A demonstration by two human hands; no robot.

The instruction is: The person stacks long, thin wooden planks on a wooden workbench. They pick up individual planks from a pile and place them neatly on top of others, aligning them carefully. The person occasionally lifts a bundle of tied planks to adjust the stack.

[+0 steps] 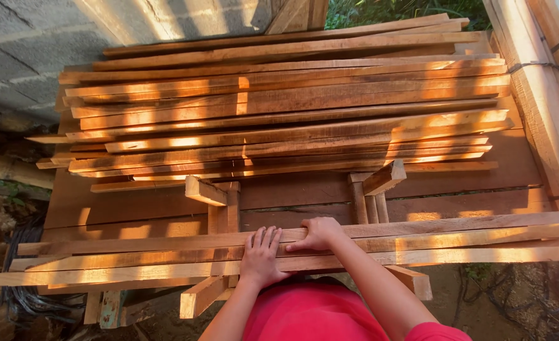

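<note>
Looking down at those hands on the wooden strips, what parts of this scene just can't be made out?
- Head view: the palm side of the left hand and right hand, pressed against the near strips.
- The near strips' right ends, cut by the frame edge.
- The lower boards of the big stack, covered by those above.
- The ground at left, lost in shadow.

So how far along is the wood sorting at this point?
A large stack of wooden slats already lies piled on the far part of the platform. In hand: the left hand rests flat and the right hand presses on a few long slats laid across the near supports. Only those near slats look unstacked; whether more remain cannot be seen.
</note>
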